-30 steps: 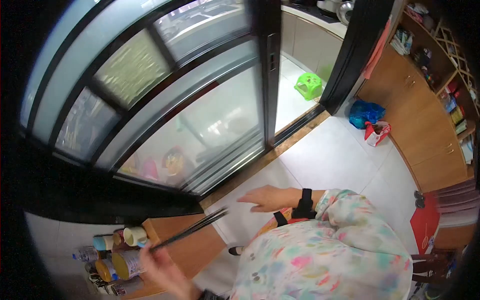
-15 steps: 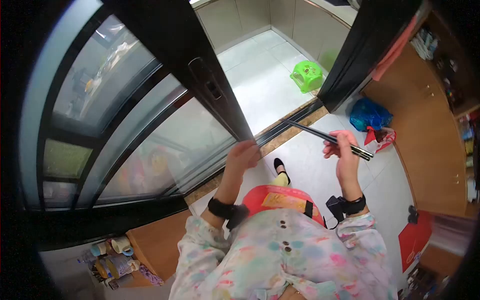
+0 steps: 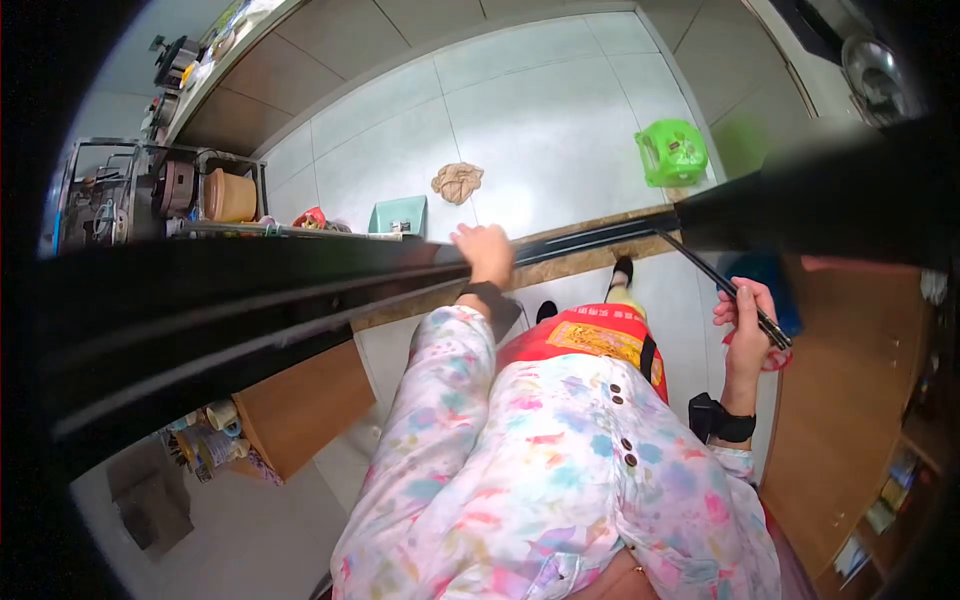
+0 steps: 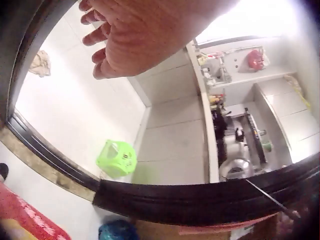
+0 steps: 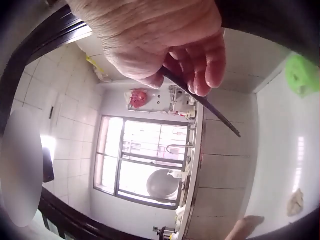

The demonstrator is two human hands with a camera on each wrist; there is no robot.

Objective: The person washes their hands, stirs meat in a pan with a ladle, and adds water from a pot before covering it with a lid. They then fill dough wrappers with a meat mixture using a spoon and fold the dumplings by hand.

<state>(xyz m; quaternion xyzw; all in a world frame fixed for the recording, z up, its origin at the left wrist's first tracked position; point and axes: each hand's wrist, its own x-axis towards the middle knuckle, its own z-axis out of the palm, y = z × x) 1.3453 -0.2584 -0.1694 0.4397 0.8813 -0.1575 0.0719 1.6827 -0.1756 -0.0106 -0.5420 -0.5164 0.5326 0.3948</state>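
Right hand (image 3: 748, 322), frame right, grips black chopsticks (image 3: 702, 264); careless swing may knock doorframe (image 3: 800, 205). Left hand (image 3: 486, 252), centre, loose-fingered at sliding door (image 3: 250, 290).

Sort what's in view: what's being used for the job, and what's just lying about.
In use, it seems:
black chopsticks, held in the right hand
sliding door, the left hand at its edge

Just lying about:
green stool
crumpled beige cloth
blue bag

The left hand (image 4: 145, 37) is showing above; a stool (image 4: 117, 160) is resting on the floor (image 4: 75, 110) near a black frame (image 4: 170, 197), a stick (image 4: 265, 193) is crossing before it, and a cloth (image 4: 41, 65) is lying well apart.
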